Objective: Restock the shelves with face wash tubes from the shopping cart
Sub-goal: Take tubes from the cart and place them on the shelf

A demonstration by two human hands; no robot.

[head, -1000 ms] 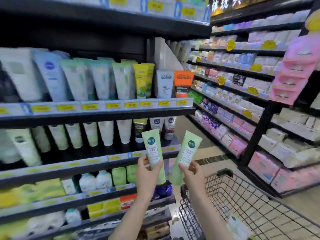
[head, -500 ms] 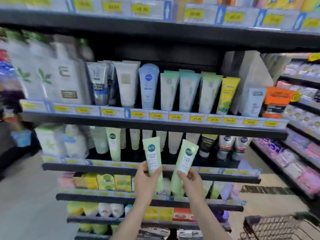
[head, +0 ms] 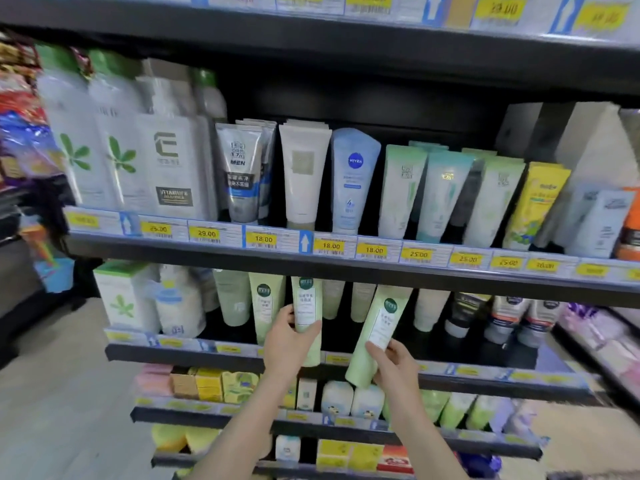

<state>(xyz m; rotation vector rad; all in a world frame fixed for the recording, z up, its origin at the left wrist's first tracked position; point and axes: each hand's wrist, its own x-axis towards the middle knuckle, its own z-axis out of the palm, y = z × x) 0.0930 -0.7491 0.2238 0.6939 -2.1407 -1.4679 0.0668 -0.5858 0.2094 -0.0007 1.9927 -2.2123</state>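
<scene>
Since half a second earlier you had pushed both tubes up to the second shelf (head: 346,358) and the cart had dropped out of view. Your left hand (head: 287,344) gripped the left face wash tube (head: 306,317), upright beside a matching tube already stocked. Your right hand (head: 394,365) pinched the right face wash tube (head: 377,330), tilted, at the shelf's front edge. Above, you could read "MEN" on a grey tube (head: 239,174), "NIVEA" on a blue tube (head: 355,178), and price tags (head: 330,245) marked 18.00, 25.00 and 29.00.

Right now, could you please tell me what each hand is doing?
Left hand: fingers curled round an upright pale green face wash tube.
Right hand: grips a second, tilted green tube.
</scene>
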